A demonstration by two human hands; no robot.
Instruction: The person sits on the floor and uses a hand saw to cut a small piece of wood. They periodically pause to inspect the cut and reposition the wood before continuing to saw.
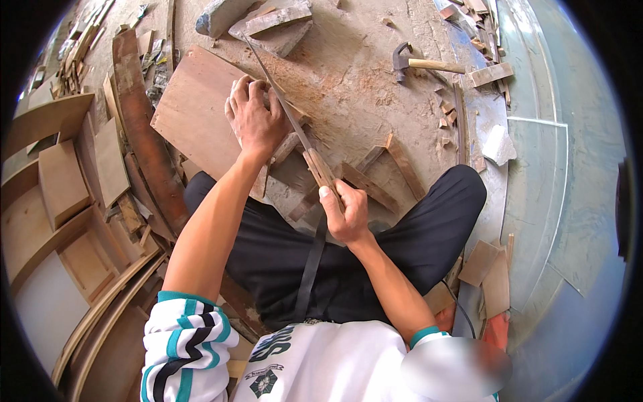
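Observation:
My right hand grips the wooden handle of a hand saw, whose thin blade runs up and to the left over the work. My left hand presses down on a small block of wood beside the blade, fingers spread over its top. The block rests on the sawdust-covered ground between my knees. A flat brown board lies under and to the left of my left hand.
A claw hammer lies at the upper right. Stones sit at the top. Wood strips lie by my right knee, offcuts at lower right. Curved wooden pieces and panels are stacked on the left.

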